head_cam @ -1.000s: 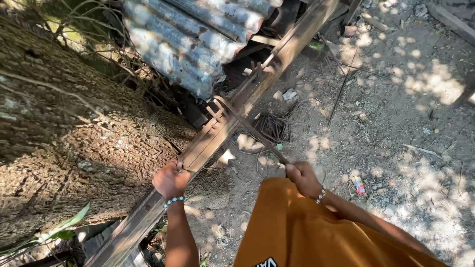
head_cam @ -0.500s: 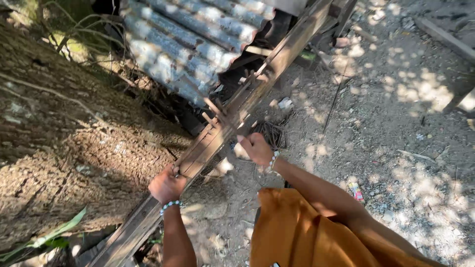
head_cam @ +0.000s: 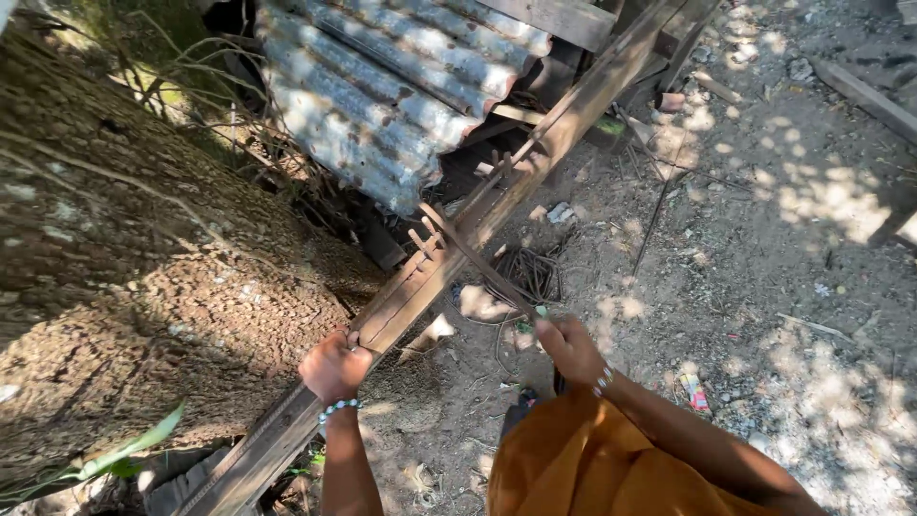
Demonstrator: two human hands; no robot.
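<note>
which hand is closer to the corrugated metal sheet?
Left. The left hand grips the long wooden beam just below the corrugated metal sheet. The right hand holds a thin rod further right.

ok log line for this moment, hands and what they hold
left hand: grips wooden beam | right hand: holds thin metal rod across beam | behind: corrugated sheet

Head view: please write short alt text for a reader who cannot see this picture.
Seen from above, a person's left hand grips a long wooden beam while the right hand holds the end of a thin metal rod lying across it. A tree trunk, corrugated sheets and dirt ground surround them.
</note>
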